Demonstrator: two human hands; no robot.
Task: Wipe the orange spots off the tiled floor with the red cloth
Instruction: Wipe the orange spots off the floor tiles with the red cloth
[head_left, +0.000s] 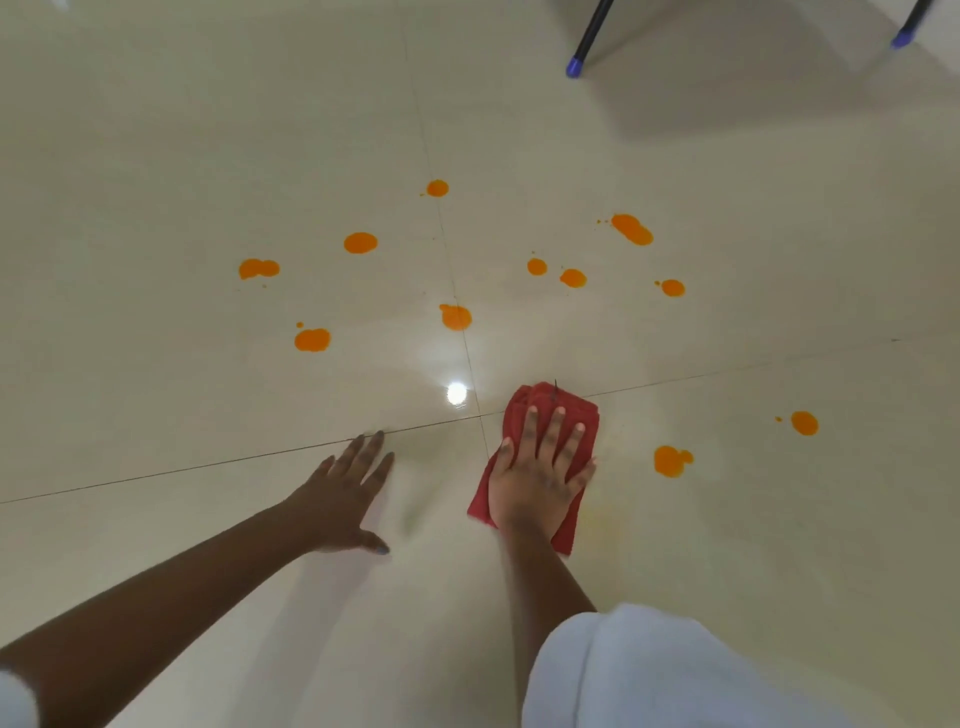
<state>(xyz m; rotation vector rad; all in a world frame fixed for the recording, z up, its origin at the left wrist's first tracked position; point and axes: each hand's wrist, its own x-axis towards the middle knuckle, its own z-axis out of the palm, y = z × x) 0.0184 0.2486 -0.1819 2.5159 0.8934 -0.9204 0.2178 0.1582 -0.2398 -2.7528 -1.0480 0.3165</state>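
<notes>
My right hand (540, 473) presses flat, fingers spread, on the folded red cloth (558, 402), which lies on the cream tiled floor (156, 156) just right of a tile joint crossing. My left hand (343, 493) rests on the floor to the left, fingers straight and spread, holding nothing. Several orange spots lie beyond the cloth, among them one on the joint (456, 317), one at the left (312, 340) and an elongated one at the far right (631, 228). Two more orange spots (671, 460) (804, 422) lie right of the cloth.
Two black chair legs with blue feet (574, 66) (903, 39) stand at the top right, casting a shadow. A bright light reflection (456, 393) shines on the floor left of the cloth. My white-clad knee (649, 670) fills the bottom right.
</notes>
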